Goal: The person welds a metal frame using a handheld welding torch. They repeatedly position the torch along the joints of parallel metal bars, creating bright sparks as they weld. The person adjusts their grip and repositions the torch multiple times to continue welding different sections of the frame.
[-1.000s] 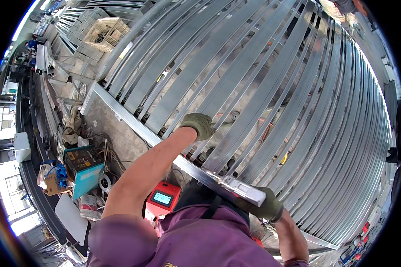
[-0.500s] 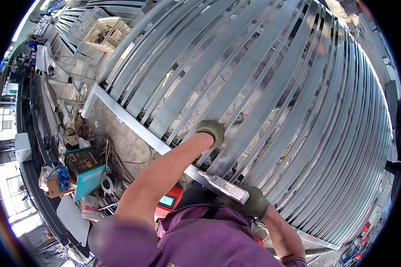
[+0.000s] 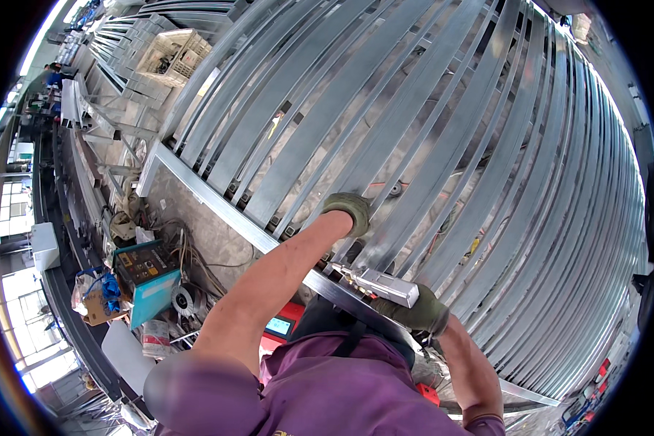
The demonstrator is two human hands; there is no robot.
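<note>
Head view: many long metal bars [image 3: 276, 190] lie side by side.
Right hand [image 3: 418, 312]: fingers hold a silver tool [image 3: 389, 285], its tip near the front rail [image 3: 225, 206].
Left hand [image 3: 347, 211]: over a bar; can't tell its fingers.
Seems done: bars set out.
Seems left: can't tell.

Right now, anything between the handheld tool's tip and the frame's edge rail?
Nothing visible. The right hand holds the handheld tool, tip at the edge rail; contact unclear. The left hand is beyond, on a slat.
</note>
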